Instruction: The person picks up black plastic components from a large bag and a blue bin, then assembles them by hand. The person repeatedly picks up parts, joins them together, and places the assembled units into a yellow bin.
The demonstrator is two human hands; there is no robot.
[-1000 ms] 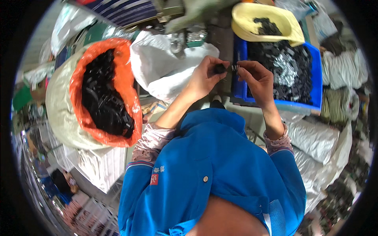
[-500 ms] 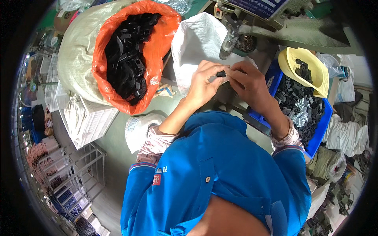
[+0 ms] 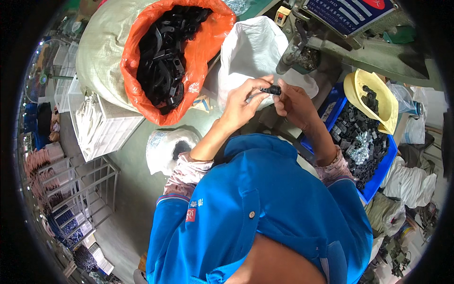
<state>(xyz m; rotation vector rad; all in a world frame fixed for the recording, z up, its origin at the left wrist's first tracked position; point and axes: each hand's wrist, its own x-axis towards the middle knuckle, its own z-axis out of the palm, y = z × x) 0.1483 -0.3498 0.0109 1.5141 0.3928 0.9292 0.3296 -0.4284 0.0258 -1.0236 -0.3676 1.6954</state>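
Since half a second ago our view has swung so that the orange-lined sack sits higher and closer to the top edge, and the blue crate has slid further toward the right; our hands have kept together in front of us. The sack, the largest thing here, stands at upper left, full of black plastic parts. Just beside it to the right sits a white bag, its mouth open toward us. The blue crate on our right holds more dark parts, with a yellow scoop resting on its far rim. Below the sack, near our left elbow, lies a small clear plastic bag. Our left hand and right hand meet in front of the white bag, fingers of both pinched shut on a small black part, which is held between the fingertips, above the table edge, left hand gripping its left end and right hand its right end.
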